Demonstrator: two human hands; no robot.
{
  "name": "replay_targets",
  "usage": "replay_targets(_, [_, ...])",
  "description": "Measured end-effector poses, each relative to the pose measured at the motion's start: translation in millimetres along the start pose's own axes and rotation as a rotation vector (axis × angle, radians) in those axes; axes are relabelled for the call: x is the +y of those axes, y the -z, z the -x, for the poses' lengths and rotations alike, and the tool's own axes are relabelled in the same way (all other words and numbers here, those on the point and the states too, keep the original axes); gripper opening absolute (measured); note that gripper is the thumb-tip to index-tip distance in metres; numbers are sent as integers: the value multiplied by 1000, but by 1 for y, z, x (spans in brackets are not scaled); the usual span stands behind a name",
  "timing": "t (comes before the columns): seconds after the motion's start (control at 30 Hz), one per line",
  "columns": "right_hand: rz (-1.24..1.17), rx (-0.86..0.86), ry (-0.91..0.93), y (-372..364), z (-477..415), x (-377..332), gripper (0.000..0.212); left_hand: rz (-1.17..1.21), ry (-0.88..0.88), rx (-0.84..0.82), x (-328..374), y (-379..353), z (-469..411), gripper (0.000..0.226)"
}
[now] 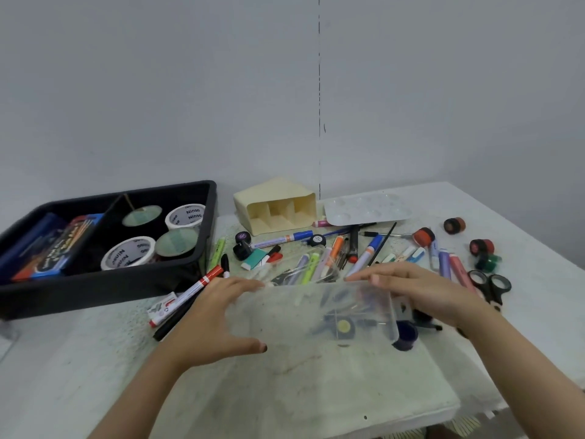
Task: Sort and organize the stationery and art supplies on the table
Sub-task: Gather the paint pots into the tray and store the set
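- While the black tray point(107, 289) on the left already has stuff parked in it (2 white tape rolls point(128, 252), 2 greenish rolls point(177, 240) and a blue packet point(47, 248)), most of the sorting looks undone to me.
- Still loose on the table point(348, 391): a heap of markers point(367, 255) mid-table, a red-and-white marker point(193, 293) by the tray, black-handled scissors point(490, 286) and several little paint pots point(481, 247) off to the right.
- The cream organizer point(275, 204) lies tipped on its side at the back. Its 3 slots look bare, so nothing's filed there yet.
- What's being handled now is a clear plastic box point(313, 312), front and centre, between both hands.
- The left hand point(218, 315) is clamped on its left end, fingers over the far edge and thumb on the near one.
- The right hand point(421, 296) lies on the right end with fingers fairly straight along the far rim. The thumb is hidden, so I can't tell if that's a real grip.
- Materials: the box is cloudy see-through plastic and blurry, with dark bits and a yellow disc showing through it. I can't say whether they're inside or underneath.
- The tray is matte hard plastic with rounded corners. The white palette point(367, 210) is glossy with round wells, and the tabletop is pale, speckled and stained.
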State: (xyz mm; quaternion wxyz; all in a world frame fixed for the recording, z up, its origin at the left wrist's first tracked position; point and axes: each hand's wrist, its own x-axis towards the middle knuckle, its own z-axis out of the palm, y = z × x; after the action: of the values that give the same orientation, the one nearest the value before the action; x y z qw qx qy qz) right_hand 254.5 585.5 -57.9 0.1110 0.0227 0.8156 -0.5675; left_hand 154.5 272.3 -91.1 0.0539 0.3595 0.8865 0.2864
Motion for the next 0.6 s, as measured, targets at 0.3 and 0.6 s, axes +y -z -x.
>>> replay_targets(0.3, [845, 25, 194, -43, -18, 4, 90, 41, 129, 3, -23, 6, 26, 74])
replay_targets(0.6, [843, 46, 367, -78, -17, 6, 80, 135, 206, 24, -42, 8, 59, 76])
